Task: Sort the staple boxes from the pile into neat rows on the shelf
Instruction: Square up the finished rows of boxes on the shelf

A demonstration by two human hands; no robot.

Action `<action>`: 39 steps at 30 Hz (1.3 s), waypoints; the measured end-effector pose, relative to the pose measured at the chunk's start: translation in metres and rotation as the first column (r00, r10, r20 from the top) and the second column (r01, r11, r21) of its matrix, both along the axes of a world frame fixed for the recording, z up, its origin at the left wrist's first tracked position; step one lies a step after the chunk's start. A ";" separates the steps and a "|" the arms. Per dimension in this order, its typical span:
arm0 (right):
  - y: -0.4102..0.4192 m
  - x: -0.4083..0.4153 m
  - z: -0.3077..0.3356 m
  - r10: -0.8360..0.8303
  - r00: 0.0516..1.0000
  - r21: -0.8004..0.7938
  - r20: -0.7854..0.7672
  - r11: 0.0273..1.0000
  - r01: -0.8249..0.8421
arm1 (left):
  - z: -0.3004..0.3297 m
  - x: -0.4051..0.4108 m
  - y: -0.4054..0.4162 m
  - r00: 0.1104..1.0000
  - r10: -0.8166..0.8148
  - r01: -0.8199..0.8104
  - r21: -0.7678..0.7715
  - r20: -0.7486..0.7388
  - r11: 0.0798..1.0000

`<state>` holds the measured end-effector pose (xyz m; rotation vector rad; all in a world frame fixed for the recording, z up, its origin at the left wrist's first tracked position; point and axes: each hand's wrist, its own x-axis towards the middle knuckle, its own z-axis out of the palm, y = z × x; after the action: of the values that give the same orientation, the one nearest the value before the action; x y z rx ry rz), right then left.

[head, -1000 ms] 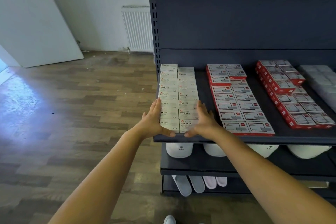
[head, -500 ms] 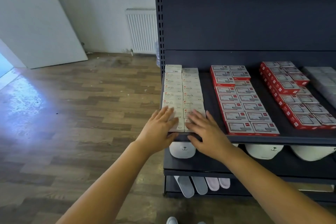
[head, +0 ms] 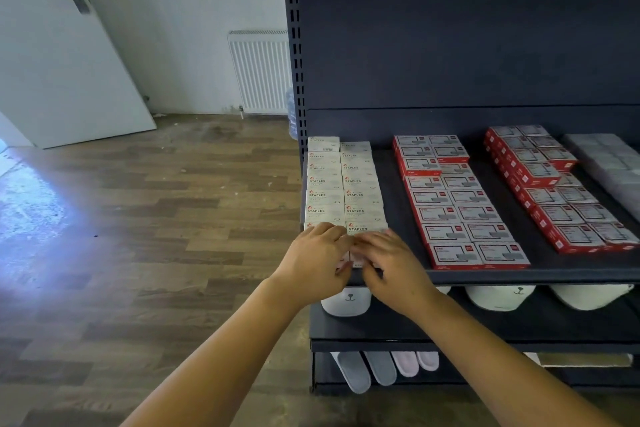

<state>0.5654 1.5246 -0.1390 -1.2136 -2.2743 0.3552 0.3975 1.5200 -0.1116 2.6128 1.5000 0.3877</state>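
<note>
Two rows of white staple boxes [head: 343,184] run front to back at the left end of the dark shelf [head: 519,276]. My left hand [head: 313,262] and my right hand [head: 389,265] meet at the front end of these rows, by the shelf edge. Each hand has its fingers curled over the top of the front white box [head: 356,258] in its row, with the thumb against the front face. The hands hide most of those front boxes. To the right lie red staple boxes [head: 460,204] in two rows, then a second red group [head: 554,191].
Grey boxes [head: 613,163] lie at the shelf's far right. White slippers [head: 498,298] sit on the shelf below, and more slippers [head: 381,367] on the bottom one. Wooden floor, a radiator [head: 259,73] and a white door [head: 69,55] are to the left.
My hands left the sides of the white rows, moved onto their front end and drew together. Their fingers went from straight to curled over the front boxes.
</note>
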 end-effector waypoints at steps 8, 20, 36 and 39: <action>0.006 0.026 0.015 -0.221 0.974 0.145 0.052 0.967 0.212 | 0.015 0.030 0.021 0.997 0.018 -0.013 0.065 -0.075 0.998; 0.049 0.134 0.025 -0.232 0.972 -0.044 -0.029 0.972 0.231 | 0.015 0.109 0.061 0.987 0.139 -0.132 0.093 -0.082 0.987; 0.160 0.175 0.026 -0.454 0.886 -0.510 -0.094 0.786 0.349 | 0.008 0.174 0.156 0.808 0.556 -0.505 -0.256 0.194 0.824; 0.179 0.171 0.027 -0.467 0.877 -0.564 -0.111 0.757 0.331 | 0.003 0.176 0.172 0.795 0.559 -0.489 -0.298 0.235 0.820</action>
<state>0.7364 1.7040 -0.1121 -1.7787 -1.6748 0.9554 0.5733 1.6919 -0.1087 1.8153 1.9966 0.6047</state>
